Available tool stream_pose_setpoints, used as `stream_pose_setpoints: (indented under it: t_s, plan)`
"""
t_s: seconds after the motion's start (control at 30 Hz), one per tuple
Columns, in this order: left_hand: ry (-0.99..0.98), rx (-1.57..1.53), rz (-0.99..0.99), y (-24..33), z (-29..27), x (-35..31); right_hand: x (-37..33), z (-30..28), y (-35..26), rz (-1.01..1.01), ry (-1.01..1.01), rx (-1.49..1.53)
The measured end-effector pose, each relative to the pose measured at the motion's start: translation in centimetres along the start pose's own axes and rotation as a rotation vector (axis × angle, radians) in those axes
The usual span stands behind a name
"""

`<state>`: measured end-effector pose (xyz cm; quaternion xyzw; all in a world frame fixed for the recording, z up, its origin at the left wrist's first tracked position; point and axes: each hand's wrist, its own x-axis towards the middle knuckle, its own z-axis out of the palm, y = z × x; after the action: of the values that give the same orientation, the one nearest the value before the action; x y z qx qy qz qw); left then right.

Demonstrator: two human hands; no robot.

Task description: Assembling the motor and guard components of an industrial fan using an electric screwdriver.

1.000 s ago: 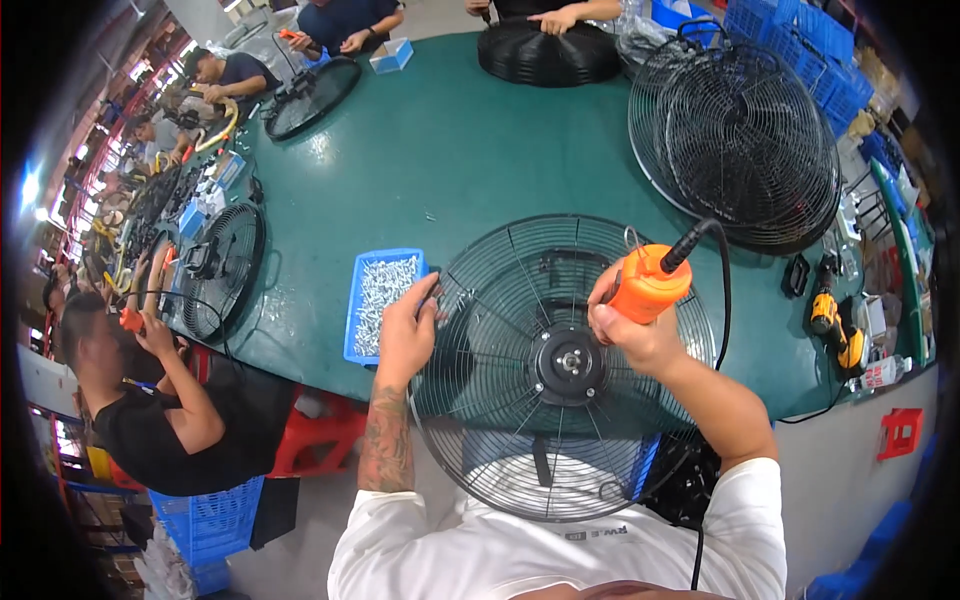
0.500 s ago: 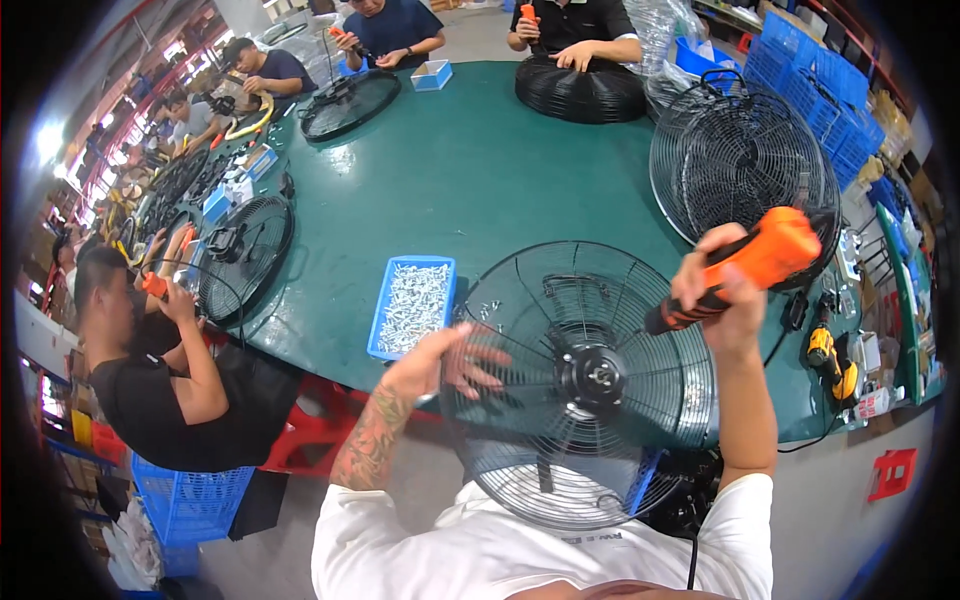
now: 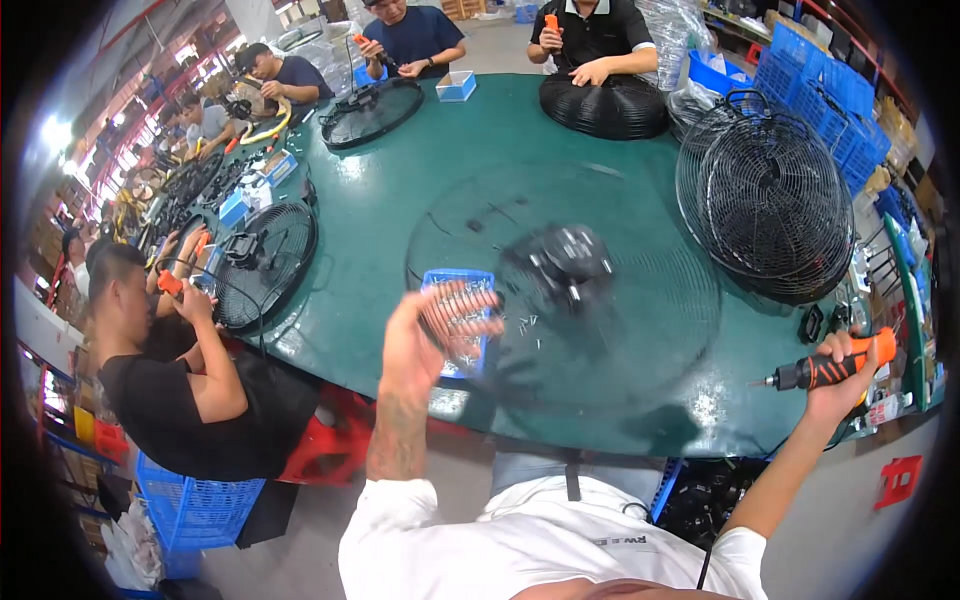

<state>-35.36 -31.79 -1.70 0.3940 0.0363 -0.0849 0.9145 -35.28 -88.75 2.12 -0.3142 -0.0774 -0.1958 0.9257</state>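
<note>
A black fan with a round wire grille and a dark motor housing (image 3: 562, 262) is smeared by motion over the near middle of the green table. My left hand (image 3: 432, 335) is at the fan's left side, its blurred fingers stretched out and apart; whether they touch the wires I cannot tell. Behind those fingers and the grille lies a blue tray (image 3: 458, 273) of small screws, partly covered. Off to the right, my right hand (image 3: 838, 375) grips an orange and black electric screwdriver (image 3: 815, 374), its bit pointing left above the table edge.
Several loose screws (image 3: 530, 323) lie beside the tray. Stacked fan grilles (image 3: 765, 195) stand at the right of the table (image 3: 385, 215). Co-workers handle fans at the far side and the left; one fan (image 3: 265, 262) rests near the left edge. Blue crates (image 3: 825, 95) are piled far right.
The fan has moved away from my body onto the table, turning so its motor housing shows. My right hand has swung the screwdriver right and down, off the fan; my left hand remains beside it.
</note>
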Motion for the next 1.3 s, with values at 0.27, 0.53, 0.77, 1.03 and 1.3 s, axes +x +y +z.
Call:
stream_pose_setpoints:
  t_s: [0.27, 0.53, 0.77, 1.03, 1.3]
  plan:
    - [0.212, -0.027, 0.410, 7.8, -10.8, 18.0, -9.9, -7.5, -0.6, 0.040, 0.606, -0.063]
    - [0.510, -0.103, 0.568, 11.2, -23.9, 26.6, -15.3, -12.1, -3.7, 0.024, 0.713, -0.020]
    - [0.428, 0.401, -0.048, 7.1, -18.9, 26.1, -11.9, -10.6, -0.5, 0.161, 0.798, -0.158]
    - [-0.003, 1.148, 0.104, 0.5, -0.5, 13.6, -5.4, -15.1, 2.6, 0.338, 0.543, -0.134]
    - [-0.808, 1.101, -0.360, -16.3, 9.7, -0.2, -7.7, -17.2, -0.3, 0.413, 0.594, -0.821]
